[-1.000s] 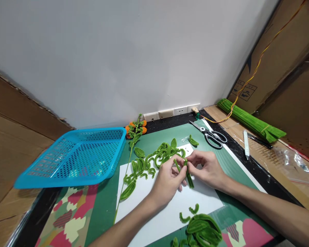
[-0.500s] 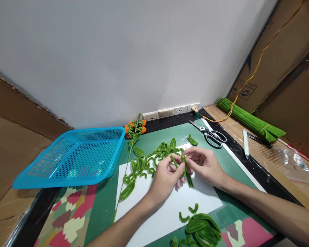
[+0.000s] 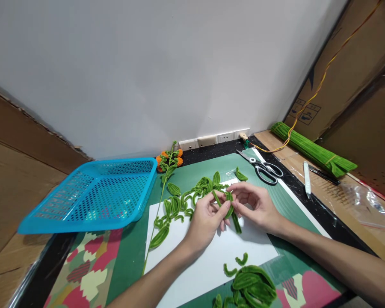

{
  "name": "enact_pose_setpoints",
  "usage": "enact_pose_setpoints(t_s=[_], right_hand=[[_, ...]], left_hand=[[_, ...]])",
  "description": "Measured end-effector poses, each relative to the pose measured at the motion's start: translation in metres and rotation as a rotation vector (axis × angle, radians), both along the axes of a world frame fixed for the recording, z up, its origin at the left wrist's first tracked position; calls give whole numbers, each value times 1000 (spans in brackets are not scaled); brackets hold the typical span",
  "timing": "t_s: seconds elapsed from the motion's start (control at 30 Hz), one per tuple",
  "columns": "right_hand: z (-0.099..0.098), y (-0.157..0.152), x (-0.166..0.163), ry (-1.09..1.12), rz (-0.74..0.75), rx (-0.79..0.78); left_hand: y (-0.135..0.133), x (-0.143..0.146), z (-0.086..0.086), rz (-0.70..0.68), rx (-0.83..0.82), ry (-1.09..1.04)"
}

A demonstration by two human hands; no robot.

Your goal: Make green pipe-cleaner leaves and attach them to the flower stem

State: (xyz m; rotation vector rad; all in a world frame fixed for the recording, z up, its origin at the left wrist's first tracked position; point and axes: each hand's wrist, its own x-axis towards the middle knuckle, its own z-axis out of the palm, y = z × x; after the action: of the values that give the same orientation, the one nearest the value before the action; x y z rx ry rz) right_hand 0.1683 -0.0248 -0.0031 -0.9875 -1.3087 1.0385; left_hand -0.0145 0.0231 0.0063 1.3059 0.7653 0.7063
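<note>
Green fuzzy pipe cleaners [image 3: 229, 209], bent into a leaf-like loop with straight ends hanging below, are pinched in my left hand [image 3: 208, 217] above the white sheet [image 3: 211, 265]. My right hand [image 3: 256, 206] has its thumb and fingertips closed at the loop's right side, touching it; part of the grip is hidden. Behind the hands lies a row of shaped green pipe-cleaner leaves [image 3: 173, 207]. Closer to me is a heap of finished-looking leaves [image 3: 253, 284] with short curled offcuts [image 3: 230, 270] beside it.
A blue perforated basket [image 3: 93, 192] stands at left, beside a stem with orange flowers [image 3: 168, 164]. Scissors [image 3: 265, 170] lie at the back right of the green mat [image 3: 291, 205]. Farther right are a bundle of green pipe cleaners [image 3: 314, 149], a pale pen-like tool [image 3: 307, 179] and a plastic bag [image 3: 368, 205].
The right fingers have shifted slightly on the pipe-cleaner loop, which now shows more of its broad side. The left hand keeps its pinch. Other things stay put.
</note>
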Motion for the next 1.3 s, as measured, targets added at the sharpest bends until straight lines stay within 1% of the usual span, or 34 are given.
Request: enact_pose_setpoints(t_s=[0.2,0.43,0.6,0.77,0.9,1.13,1.3], right_hand=[[-2,2,2,11,61,19],[-1,4,3,16,30,-1],[0,5,2,54,50,-52],[-4,9,3,112,72,-122],[-6,12,4,122,101,-126],[-2,11,4,160,103,-181],[-5,14,3,230,91,-221]], left_hand=[[3,0,-1,50,-4,-43],[4,-1,1,37,-17,-24],[4,-1,2,41,-27,-40],[4,1,2,75,-34,-94],[4,1,2,96,-20,-116],[4,-1,3,55,-47,-97],[4,-1,2,48,-23,-76]])
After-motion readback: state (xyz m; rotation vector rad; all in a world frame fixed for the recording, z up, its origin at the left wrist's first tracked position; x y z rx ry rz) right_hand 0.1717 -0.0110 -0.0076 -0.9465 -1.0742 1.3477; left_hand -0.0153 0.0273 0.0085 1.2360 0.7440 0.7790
